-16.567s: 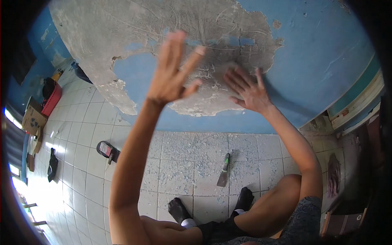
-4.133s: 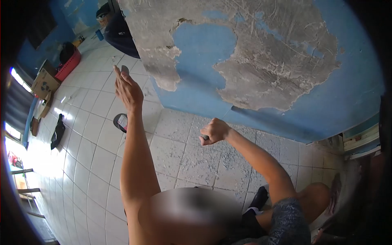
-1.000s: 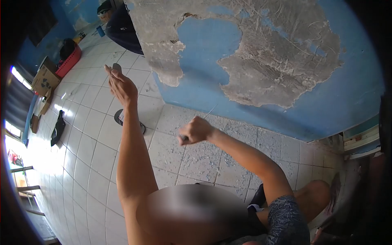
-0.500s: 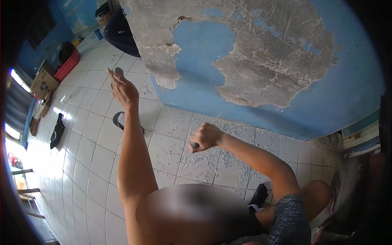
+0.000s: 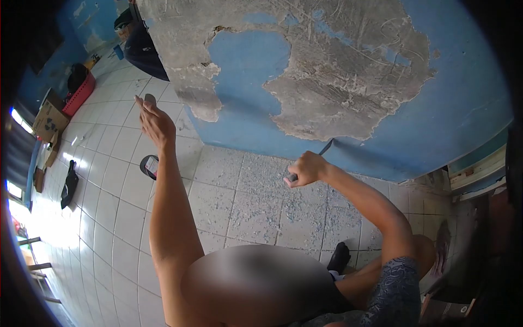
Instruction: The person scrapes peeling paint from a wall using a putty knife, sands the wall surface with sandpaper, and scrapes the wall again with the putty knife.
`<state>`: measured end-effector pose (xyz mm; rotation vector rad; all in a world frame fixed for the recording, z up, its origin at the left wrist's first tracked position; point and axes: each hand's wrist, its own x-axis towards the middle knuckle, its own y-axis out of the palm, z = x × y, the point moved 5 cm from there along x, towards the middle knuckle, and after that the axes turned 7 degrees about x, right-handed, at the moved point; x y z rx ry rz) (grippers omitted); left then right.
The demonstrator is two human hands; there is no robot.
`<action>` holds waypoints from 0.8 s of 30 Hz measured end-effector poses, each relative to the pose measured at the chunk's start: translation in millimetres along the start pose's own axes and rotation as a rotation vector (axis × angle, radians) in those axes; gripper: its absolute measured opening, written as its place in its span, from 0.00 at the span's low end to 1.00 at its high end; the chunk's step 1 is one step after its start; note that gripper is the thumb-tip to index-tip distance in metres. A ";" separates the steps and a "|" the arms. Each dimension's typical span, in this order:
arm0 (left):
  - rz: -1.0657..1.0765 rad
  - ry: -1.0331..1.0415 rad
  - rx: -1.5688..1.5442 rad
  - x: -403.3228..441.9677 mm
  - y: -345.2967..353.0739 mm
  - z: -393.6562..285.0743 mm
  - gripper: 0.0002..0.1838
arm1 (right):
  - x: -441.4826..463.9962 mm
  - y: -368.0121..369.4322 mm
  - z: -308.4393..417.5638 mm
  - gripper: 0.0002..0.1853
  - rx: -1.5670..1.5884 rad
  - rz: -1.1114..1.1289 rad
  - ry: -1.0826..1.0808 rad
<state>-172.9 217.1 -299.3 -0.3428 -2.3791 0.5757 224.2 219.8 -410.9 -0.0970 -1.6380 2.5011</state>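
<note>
My right hand (image 5: 308, 168) is closed around the handle of a scraper (image 5: 327, 146). Its handle end sticks out at the thumb side, and the thin dark blade points up beside the lower part of the blue wall (image 5: 245, 126), below the bare grey patch (image 5: 338, 82). Whether the blade touches the wall is unclear. At the left, my left hand (image 5: 156, 121) is raised over the tiles, its fingers stretched and its thumb pressed against a small grey rounded thing (image 5: 150, 98) that I cannot make out.
Paint flakes (image 5: 256, 201) litter the tiled floor along the wall. A dark slipper (image 5: 148, 166) lies beside my left forearm. Farther left are a black cloth (image 5: 69, 185), a cardboard box (image 5: 49, 121) and a red basket (image 5: 80, 96). A dark fabric shape (image 5: 144, 54) shows past the wall corner.
Since the earlier frames, my right hand has shifted right and toward the wall, and the blade shows more clearly. My left hand keeps much the same pose. The whole view has turned slightly.
</note>
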 end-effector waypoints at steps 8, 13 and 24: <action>-0.001 0.030 -0.008 1.7 -2.1 -17.9 0.35 | 29.2 37.0 46.8 0.14 0.086 0.140 -0.020; -0.029 0.052 -0.018 9.2 -10.8 -12.9 0.35 | -20.0 -24.5 -68.6 0.10 -0.138 -0.036 0.426; -0.019 -0.029 -0.031 3.5 4.5 -2.1 0.35 | 10.5 36.5 23.7 0.07 0.051 -0.008 -0.102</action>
